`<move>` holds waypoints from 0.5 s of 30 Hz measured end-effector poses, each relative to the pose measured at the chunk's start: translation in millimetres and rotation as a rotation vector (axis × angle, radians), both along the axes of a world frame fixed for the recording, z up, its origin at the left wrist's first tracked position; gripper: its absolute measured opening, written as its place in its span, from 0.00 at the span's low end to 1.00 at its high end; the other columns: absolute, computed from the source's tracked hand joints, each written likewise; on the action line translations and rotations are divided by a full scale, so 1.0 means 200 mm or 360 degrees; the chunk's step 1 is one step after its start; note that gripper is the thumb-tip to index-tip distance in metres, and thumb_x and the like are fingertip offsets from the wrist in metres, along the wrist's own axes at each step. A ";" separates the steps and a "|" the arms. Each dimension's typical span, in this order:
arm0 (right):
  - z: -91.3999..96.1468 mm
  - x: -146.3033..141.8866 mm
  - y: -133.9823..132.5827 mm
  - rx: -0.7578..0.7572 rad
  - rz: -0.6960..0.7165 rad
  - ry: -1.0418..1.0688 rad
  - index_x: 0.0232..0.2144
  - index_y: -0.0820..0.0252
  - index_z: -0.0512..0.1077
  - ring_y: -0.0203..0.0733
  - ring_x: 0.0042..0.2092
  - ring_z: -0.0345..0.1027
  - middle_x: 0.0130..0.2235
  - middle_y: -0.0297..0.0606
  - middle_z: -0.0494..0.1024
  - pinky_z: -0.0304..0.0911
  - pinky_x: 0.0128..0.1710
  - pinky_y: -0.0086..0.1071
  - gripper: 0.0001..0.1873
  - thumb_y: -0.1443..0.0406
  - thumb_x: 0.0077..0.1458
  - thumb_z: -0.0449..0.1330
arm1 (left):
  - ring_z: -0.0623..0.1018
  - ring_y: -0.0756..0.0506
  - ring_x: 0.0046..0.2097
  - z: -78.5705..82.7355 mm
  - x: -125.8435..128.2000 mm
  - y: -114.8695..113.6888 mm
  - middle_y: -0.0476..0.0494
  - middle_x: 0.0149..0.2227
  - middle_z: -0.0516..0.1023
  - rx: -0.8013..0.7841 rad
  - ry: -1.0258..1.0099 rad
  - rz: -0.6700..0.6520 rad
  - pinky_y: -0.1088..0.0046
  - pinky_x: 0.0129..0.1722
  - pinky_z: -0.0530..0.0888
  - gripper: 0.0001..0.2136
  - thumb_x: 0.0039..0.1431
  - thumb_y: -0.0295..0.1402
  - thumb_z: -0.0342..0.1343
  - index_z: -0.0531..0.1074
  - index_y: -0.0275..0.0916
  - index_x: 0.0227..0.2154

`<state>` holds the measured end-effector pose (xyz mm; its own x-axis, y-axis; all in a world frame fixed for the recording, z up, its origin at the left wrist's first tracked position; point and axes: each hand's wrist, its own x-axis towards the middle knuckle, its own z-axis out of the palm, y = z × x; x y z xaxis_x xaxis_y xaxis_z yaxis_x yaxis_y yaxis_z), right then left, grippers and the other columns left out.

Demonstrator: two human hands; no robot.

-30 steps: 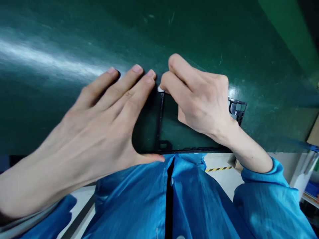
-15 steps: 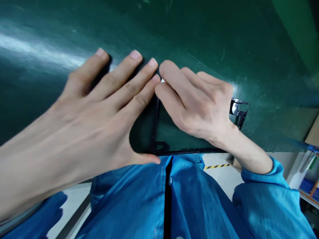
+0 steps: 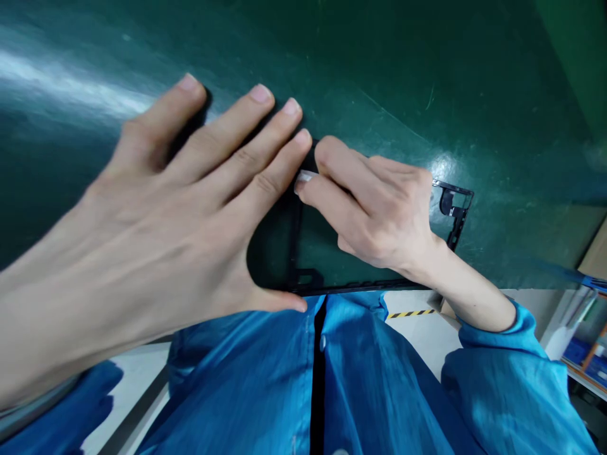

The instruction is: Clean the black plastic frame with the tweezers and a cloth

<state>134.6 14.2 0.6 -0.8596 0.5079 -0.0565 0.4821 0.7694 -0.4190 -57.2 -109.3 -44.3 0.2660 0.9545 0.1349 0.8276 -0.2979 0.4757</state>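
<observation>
A thin black plastic frame (image 3: 454, 208) lies flat on the dark green table (image 3: 379, 69), its near edge along the table's front. My left hand (image 3: 190, 208) lies flat with fingers stretched out, pressing by the frame's left side. My right hand (image 3: 374, 208) rests over the frame, its fingers pinched on a small white strip (image 3: 303, 178) at the frame's upper left corner. Most of the frame's top edge is hidden under my right hand.
My blue coat (image 3: 332, 379) fills the lower view against the table's front edge. Pale floor with a yellow-black stripe (image 3: 412, 314) shows below the table. Shelves with blue items (image 3: 585, 354) stand at the lower right.
My right hand has slid down and toward me along the frame's left edge with the white strip. My left hand's fingers have spread farther up the table.
</observation>
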 end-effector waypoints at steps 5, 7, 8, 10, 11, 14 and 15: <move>0.00 0.00 0.03 0.0084 -0.0114 0.0131 0.32 0.53 0.76 0.24 0.42 0.76 0.41 0.27 0.83 0.68 0.45 0.21 0.23 0.62 0.77 0.47 | 0.50 0.33 0.82 -0.02 0.00 0.00 0.46 0.82 0.42 0.0036 0.0009 -0.0005 0.46 0.83 0.45 0.54 0.61 0.73 0.39 0.36 0.39 0.77; 0.02 -0.03 0.04 0.0144 -0.0134 0.0095 0.33 0.53 0.76 0.23 0.41 0.75 0.44 0.26 0.85 0.67 0.44 0.20 0.23 0.65 0.76 0.46 | 0.49 0.32 0.82 -0.02 0.01 0.00 0.44 0.81 0.43 0.0048 0.0019 -0.0006 0.45 0.82 0.45 0.54 0.60 0.73 0.37 0.37 0.37 0.77; 0.03 -0.04 0.04 0.0168 -0.0128 0.0068 0.33 0.52 0.76 0.23 0.40 0.75 0.44 0.26 0.85 0.67 0.43 0.21 0.22 0.67 0.75 0.46 | 0.49 0.31 0.81 -0.02 0.01 0.00 0.43 0.81 0.43 0.0044 0.0020 0.0002 0.42 0.82 0.45 0.54 0.60 0.73 0.35 0.36 0.37 0.77; 0.05 -0.07 0.04 0.0178 -0.0119 -0.0005 0.34 0.51 0.75 0.25 0.39 0.76 0.44 0.28 0.85 0.67 0.42 0.22 0.20 0.68 0.74 0.46 | 0.49 0.30 0.81 -0.02 0.01 0.00 0.43 0.81 0.44 0.0033 0.0012 0.0016 0.39 0.81 0.47 0.54 0.60 0.73 0.32 0.37 0.38 0.77; 0.05 -0.09 0.04 0.0159 -0.0116 -0.0039 0.34 0.51 0.74 0.27 0.39 0.77 0.43 0.29 0.85 0.68 0.42 0.24 0.20 0.67 0.74 0.45 | 0.49 0.29 0.81 -0.02 0.01 0.00 0.43 0.81 0.45 0.0035 0.0006 0.0014 0.39 0.80 0.47 0.53 0.60 0.72 0.32 0.37 0.38 0.77; 0.07 -0.11 0.03 0.0036 -0.0109 -0.0121 0.35 0.51 0.72 0.30 0.41 0.78 0.41 0.31 0.83 0.71 0.45 0.25 0.20 0.66 0.74 0.44 | 0.49 0.29 0.81 -0.02 0.00 0.00 0.42 0.81 0.46 0.0044 0.0002 -0.0010 0.39 0.80 0.48 0.50 0.63 0.69 0.33 0.39 0.37 0.77; 0.07 -0.11 0.02 -0.0003 -0.0097 -0.0127 0.35 0.51 0.73 0.30 0.41 0.78 0.40 0.31 0.83 0.72 0.46 0.25 0.20 0.67 0.74 0.43 | 0.49 0.29 0.81 -0.02 0.00 0.00 0.42 0.81 0.46 0.0042 0.0002 -0.0015 0.38 0.80 0.48 0.49 0.64 0.68 0.33 0.40 0.37 0.77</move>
